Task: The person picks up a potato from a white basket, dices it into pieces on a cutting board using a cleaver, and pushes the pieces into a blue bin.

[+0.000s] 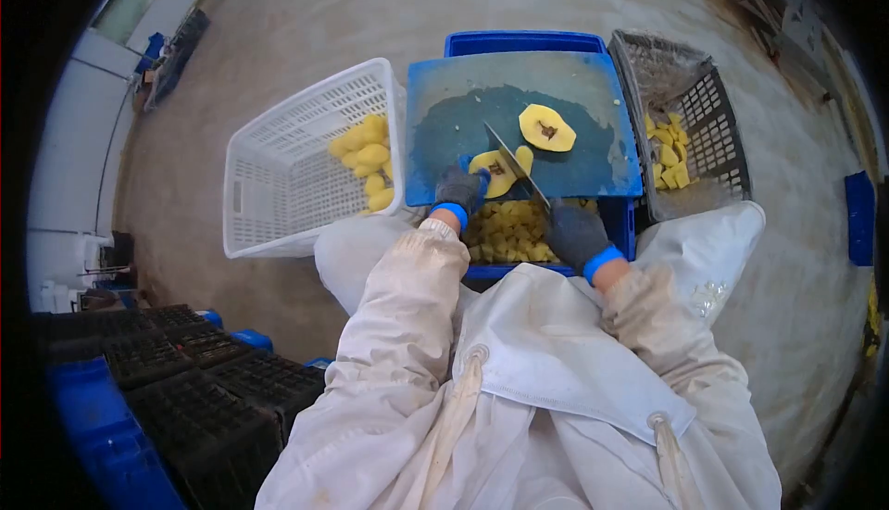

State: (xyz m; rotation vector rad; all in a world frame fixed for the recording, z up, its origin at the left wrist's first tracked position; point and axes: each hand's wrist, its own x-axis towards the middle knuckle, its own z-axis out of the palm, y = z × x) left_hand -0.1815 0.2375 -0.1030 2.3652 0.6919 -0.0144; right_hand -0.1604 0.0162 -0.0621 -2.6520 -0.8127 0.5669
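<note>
My left hand (459, 188), in a dark glove with a blue cuff, presses its fingers on a peeled yellow fruit half (494, 175) with a brown hollow, papaya-like. A knife (519, 165) is in the closed grip of my right hand (576, 234), also gloved. Its blade stands at the right side of that half, with a narrow yellow slice (525, 160) just beyond the blade. Another fruit half (547, 128) lies cut face up on the wet blue cutting board (444, 84). Below the board's near edge, many yellow chunks (509, 232) fill a blue crate (622, 223).
At the left, a white basket (278, 153) holds several whole peeled yellow fruits (370, 155). To the right stands a black crate (718, 130) with cut yellow pieces (669, 153). Stacked black crates (199, 390) sit at lower left. Concrete floor (324, 19) surrounds everything.
</note>
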